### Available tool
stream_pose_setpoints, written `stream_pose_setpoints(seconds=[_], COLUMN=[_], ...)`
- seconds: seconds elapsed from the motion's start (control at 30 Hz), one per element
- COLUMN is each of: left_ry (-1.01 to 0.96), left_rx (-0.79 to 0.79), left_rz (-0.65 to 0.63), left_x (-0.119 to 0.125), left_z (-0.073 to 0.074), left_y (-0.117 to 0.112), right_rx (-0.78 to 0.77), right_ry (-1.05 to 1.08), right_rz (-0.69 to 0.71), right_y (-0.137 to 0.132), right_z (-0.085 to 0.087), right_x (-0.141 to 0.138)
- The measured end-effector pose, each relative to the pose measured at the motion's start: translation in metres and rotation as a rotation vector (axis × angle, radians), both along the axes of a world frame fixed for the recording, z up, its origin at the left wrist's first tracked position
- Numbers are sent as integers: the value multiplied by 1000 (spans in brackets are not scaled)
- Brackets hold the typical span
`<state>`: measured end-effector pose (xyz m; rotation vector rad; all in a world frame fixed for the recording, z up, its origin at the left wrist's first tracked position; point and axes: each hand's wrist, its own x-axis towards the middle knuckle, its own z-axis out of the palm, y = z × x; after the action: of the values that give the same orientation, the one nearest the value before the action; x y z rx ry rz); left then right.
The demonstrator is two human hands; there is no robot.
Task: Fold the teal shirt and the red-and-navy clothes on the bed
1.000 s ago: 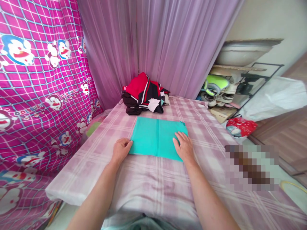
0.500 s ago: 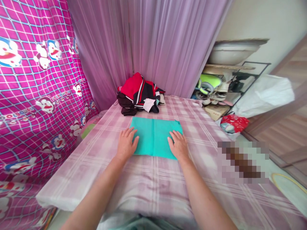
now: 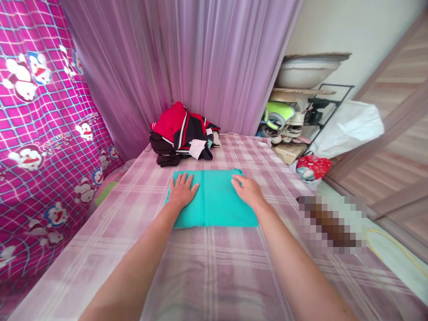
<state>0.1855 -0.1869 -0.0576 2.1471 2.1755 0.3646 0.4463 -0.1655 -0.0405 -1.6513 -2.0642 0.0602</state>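
Observation:
A flat, folded teal cloth (image 3: 222, 205) lies on the bed or table cover, with a straight seam running down it. My left hand (image 3: 181, 191) rests on its left part, palm down, fingers spread. Over the right side is my right hand (image 3: 249, 190), its fingers loosely bent and pointing left, with nothing seen between them. A small teal tab (image 3: 238, 170) sticks up at the far edge, just beyond the right fingers. Whether the right fingertips touch the cloth I cannot tell.
Beyond the cloth sits a pile of red and black clothes (image 3: 182, 131) against a purple curtain (image 3: 207, 58). A shoe rack (image 3: 329, 104) stands at the right, near a white bag (image 3: 351, 129) and a red bag (image 3: 317, 167). A patterned pink curtain (image 3: 43, 133) hangs at left. One patch is pixelated.
My left hand has shifted from the cloth's left edge further onto it. The right hand has turned, its fingers now bent and pointing left. My view has swung to the right.

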Motion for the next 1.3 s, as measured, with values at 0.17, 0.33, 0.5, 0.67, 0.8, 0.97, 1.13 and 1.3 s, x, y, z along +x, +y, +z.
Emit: stream_pose_setpoints(seconds=[0.17,0.33,0.5,0.67,0.8,0.97,1.13,1.3], left_ry=[70,103,92,74,55,35,23,-26], left_rx=[-3,-30,-9,27,40,31,66,150], left_rz=[5,17,22,25,23,18,8,-12], left_x=[3,4,4,2,1,1,0,-1], left_z=[4,6,4,1,-1,0,0,0], left_y=[-4,-5,-5,-4,-3,-2,-2,-9], right_rx=[181,-182,-209,-174,-190,-222,-112,73], right_ry=[18,-181,-198,-188,-186,-192,-146,8], right_rz=[58,-13,-28,-27,-15,79,109,63], right_y=[28,28,26,26,28,21,1,-8], right_z=[22,-3,-12,-11,-11,-9,-19,-39], right_x=[-33,-55,-54,-55,-54,-38,-15,-6])
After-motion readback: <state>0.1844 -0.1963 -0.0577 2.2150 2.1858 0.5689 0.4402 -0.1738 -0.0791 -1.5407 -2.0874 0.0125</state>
